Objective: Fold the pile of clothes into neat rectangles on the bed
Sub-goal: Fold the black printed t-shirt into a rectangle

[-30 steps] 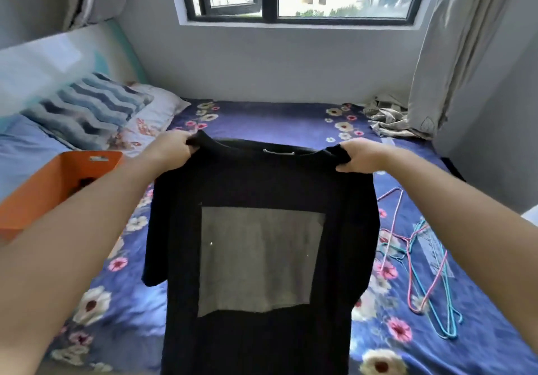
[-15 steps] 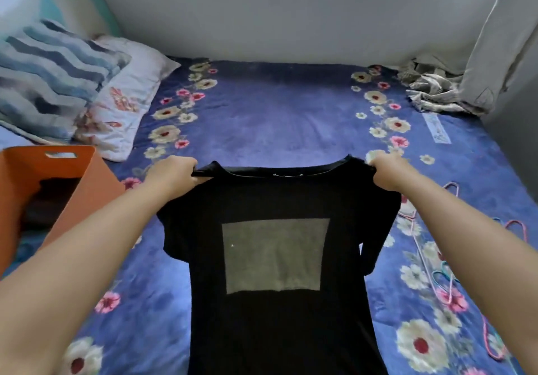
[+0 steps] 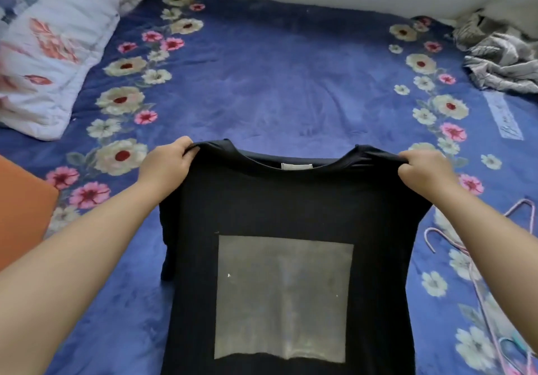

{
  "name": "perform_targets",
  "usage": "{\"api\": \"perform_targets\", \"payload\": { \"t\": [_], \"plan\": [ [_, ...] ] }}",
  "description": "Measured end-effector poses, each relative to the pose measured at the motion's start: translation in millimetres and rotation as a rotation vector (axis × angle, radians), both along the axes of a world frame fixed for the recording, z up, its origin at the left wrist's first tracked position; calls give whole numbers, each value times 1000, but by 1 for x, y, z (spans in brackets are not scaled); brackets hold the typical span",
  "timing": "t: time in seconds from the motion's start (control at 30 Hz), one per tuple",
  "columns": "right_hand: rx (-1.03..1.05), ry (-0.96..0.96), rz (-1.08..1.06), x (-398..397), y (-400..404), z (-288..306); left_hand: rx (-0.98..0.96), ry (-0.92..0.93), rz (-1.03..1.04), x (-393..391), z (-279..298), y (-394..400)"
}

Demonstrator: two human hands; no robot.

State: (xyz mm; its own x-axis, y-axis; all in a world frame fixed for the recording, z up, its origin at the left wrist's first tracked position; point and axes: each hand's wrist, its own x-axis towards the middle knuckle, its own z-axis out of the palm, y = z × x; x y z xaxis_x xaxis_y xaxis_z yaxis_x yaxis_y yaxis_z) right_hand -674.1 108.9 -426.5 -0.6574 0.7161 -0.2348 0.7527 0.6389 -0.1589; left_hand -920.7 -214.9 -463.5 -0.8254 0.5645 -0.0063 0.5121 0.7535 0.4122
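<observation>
Bed [image 3: 276, 83] stretches ahead of us in blue florals. Above it hangs the black T-shirt [image 3: 291, 205], long axis running from the collar back toward us. Our left hand [image 3: 167, 165] and right hand [image 3: 423, 172] each clench a shoulder, equally near.

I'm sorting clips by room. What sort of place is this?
Most likely a bedroom: a bed with a blue floral cover, a white pillow at its head, and clothes hangers lying on it.
</observation>
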Motion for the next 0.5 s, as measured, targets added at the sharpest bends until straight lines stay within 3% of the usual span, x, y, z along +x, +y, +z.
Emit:
{"api": "perform_targets", "payload": {
  "t": [0.23, 0.5],
  "plan": [
    [99, -102, -9, -38, 38, -95, -183, 177, 19, -32, -98, 47],
    [162, -199, -49, -58, 44, -208, -280, 159, 44, -40, -200, 62]
  ]
}}
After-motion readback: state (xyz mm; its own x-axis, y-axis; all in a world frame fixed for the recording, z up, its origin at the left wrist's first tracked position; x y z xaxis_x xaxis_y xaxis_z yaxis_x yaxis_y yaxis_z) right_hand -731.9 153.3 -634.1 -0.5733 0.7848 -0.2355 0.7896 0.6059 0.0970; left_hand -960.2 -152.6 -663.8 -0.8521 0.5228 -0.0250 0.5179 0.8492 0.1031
